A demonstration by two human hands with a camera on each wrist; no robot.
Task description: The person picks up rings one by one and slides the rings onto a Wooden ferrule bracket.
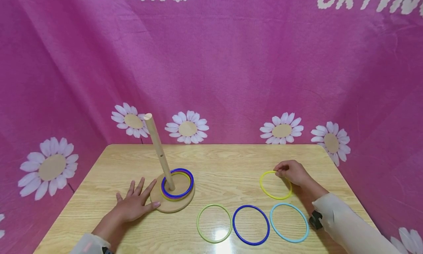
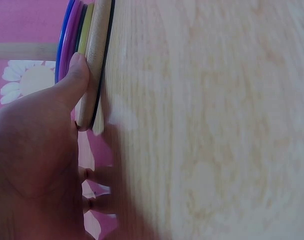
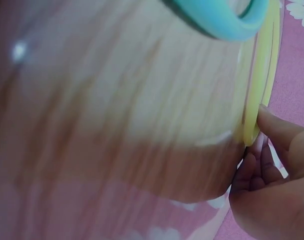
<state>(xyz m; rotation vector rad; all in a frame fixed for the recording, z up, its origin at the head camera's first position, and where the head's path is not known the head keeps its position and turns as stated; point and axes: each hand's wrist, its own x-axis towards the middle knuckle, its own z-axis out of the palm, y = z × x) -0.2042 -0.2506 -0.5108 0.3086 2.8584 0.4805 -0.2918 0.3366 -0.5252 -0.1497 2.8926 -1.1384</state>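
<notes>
My right hand [image 1: 293, 172] pinches the far right part of a yellow ring [image 1: 262, 188] between thumb and fingertips. In the right wrist view that yellow ring [image 3: 262, 70] appears edge-on beside the thumb. To the left stands a wooden post [image 1: 158, 149] on a round wooden base [image 1: 172, 207]. Stacked rings lie around the post, a blue ring [image 1: 190, 189] on top; the left wrist view shows purple, dark and yellow edges beneath it. With fingers spread on the table, my left hand [image 1: 132, 207] touches the base's edge with its thumb.
Nearest me on the wooden table [image 1: 224, 162] lie a light green ring [image 1: 198, 224], a dark blue ring [image 1: 268, 224] and a light blue ring [image 1: 307, 226], side by side. A pink curtain [image 1: 214, 63] with daisies hangs behind and at both sides.
</notes>
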